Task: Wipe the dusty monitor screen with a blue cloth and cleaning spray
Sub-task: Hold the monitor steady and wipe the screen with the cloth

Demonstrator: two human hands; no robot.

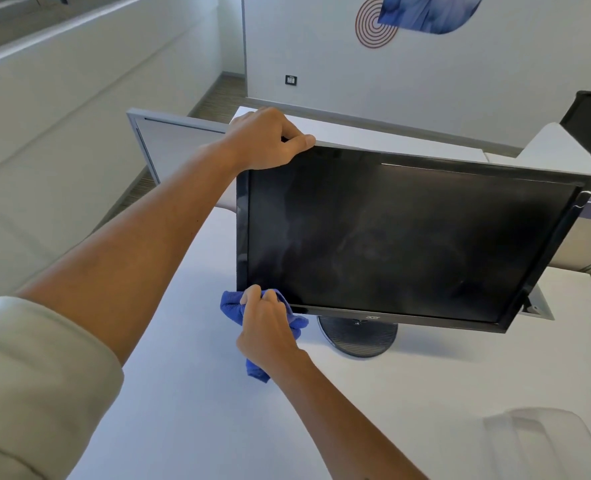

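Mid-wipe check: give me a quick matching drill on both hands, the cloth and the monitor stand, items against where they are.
Items:
1. left hand
2. right hand
3. blue cloth
4. monitor stand

Places:
A. on the white desk under the screen
B. bunched at the monitor's lower left corner
C. gripping the monitor's top left corner
D. closed around the cloth

Pairs: 1-C, 2-D, 3-B, 4-A
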